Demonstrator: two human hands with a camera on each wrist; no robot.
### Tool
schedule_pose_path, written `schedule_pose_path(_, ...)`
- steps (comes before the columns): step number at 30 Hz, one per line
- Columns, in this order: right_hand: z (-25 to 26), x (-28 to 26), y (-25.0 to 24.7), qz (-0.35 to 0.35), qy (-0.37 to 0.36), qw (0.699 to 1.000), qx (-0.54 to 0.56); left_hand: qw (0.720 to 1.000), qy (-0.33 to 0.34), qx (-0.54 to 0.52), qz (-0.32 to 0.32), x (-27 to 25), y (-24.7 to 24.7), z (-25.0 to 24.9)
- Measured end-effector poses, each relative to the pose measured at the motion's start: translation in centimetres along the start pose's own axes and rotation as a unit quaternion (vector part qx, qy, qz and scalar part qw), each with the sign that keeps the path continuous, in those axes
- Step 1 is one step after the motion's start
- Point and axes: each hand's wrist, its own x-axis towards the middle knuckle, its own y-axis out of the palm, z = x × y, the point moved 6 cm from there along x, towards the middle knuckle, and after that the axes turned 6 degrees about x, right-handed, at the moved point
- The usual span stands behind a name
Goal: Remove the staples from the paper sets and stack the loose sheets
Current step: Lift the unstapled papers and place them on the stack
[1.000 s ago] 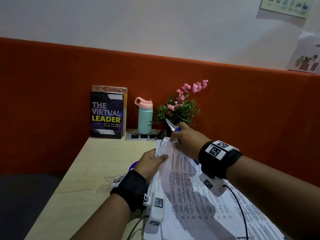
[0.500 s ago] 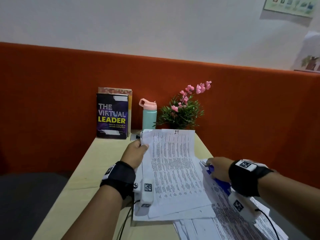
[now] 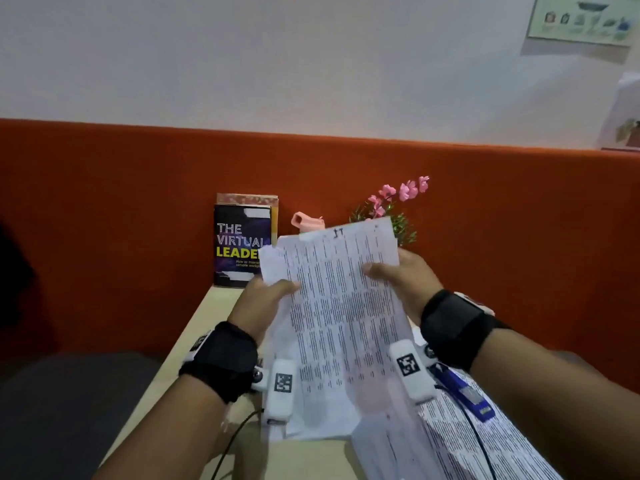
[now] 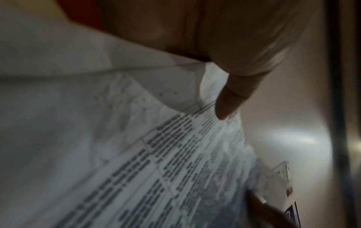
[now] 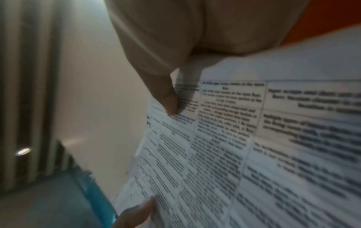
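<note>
I hold a set of printed sheets (image 3: 343,317) up above the desk, tilted toward me. My left hand (image 3: 273,289) pinches its left edge, thumb on the front face; the left wrist view shows that thumb on the paper set (image 4: 136,146). My right hand (image 3: 388,271) grips the right edge near the top, and its thumb presses the printed table on the paper set (image 5: 254,138). A blue staple remover (image 3: 462,391) lies on a spread of loose printed sheets (image 3: 467,445) at the lower right of the desk. No staple shows.
At the back of the pale wooden desk (image 3: 194,344) stand a dark book (image 3: 240,249), a bottle with a pink lid (image 3: 306,221) and a pink-flowered plant (image 3: 398,206), against an orange partition (image 3: 138,202). Wrist-camera cables (image 3: 235,434) trail over the desk's near edge.
The paper set has been lifted off the desk. My right hand let go of the blue staple remover, left it on the loose sheets, and took the set's right edge. The head view rose.
</note>
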Motion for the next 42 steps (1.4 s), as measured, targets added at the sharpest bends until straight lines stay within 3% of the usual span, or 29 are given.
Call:
schedule_pose_path(4, 4.0, -0.3, 1.9, -0.003, -0.103, 0.994, 0.034, 0.989, 0.108, 0.023, -0.103, -0.4, -3.3, -4.1)
schedule_pose_path(7, 3.8, 0.3, 4.1, 0.047, -0.077, 0.993, 0.075, 0.972, 0.158, 0.027, -0.172, -1.1, -5.0, -5.8)
schedule_pose_path(9, 1.9, 0.4, 5.5, 0.068, -0.038, 0.995, 0.062, 0.969, 0.145, 0.046, -0.197, -1.6, -5.5, -4.8)
schedule_pose_path(12, 0.3, 0.2, 6.1, 0.051, -0.030, 0.998, 0.021, 0.972, 0.116, 0.066, -0.192, -2.3, -5.8, -2.9)
schedule_pose_path(17, 2.6, 0.3, 5.7, 0.062, -0.085, 0.994, 0.013, 0.965, 0.164, 0.083, -0.187, -2.1, -6.3, -4.2)
schedule_pose_path(21, -0.1, -0.2, 4.9, 0.057, -0.027, 0.998, -0.024, 0.981, 0.111, 0.089, -0.134, -1.7, -4.9, -1.5)
schedule_pose_path(25, -0.3, -0.4, 3.9, 0.040, -0.023, 0.999, 0.001, 0.979, 0.129, 0.098, -0.127, -1.9, -3.9, -1.2)
schedule_pose_path(28, 1.5, -0.1, 2.4, 0.009, -0.051, 0.994, -0.094, 0.971, 0.151, 0.131, -0.130, -1.3, -3.6, -1.9)
schedule_pose_path(29, 2.5, 0.0, 1.6, -0.037, -0.080, 0.979, -0.181, 0.968, 0.152, 0.147, -0.132, -1.1, -3.4, -2.0)
schedule_pose_path(31, 5.8, -0.6, 0.3, -0.134, -0.188, 0.911, -0.342, 0.965, 0.154, 0.170, -0.127, -0.9, -2.8, -2.5)
schedule_pose_path(32, 7.7, -1.3, 0.8, -0.144, -0.261, 0.870, -0.393, 0.964, 0.153, 0.179, -0.123, -0.7, -2.5, -2.4)
schedule_pose_path(34, 9.8, -2.2, 2.9, -0.076, -0.346, 0.816, -0.457, 0.964, 0.155, 0.187, -0.108, -0.7, -1.7, -2.4)
schedule_pose_path(37, 10.3, -2.6, 6.0, 0.036, -0.344, 0.799, -0.492, 0.964, 0.175, 0.181, -0.089, -1.3, -0.1, -3.1)
schedule_pose_path(42, 11.2, -1.9, 7.4, 0.015, -0.340, 0.764, -0.548, 0.967, 0.187, 0.169, -0.042, -2.8, 2.0, -4.7)
